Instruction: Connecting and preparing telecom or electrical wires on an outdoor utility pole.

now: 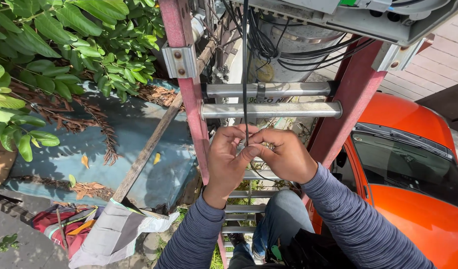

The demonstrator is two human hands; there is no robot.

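Thin black cable [246,74] hung vertical, long axis up-down, pinched between fingers of both hands. Left hand [228,159] and right hand [283,155] met at cable, fingertips clamped together just below ladder rung [271,110].

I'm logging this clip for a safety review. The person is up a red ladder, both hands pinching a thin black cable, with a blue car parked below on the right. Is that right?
Not quite: the car is orange, not blue, as the head view shows. The rest holds: the person is up a red ladder, and the left hand and right hand both pinch the thin black cable.
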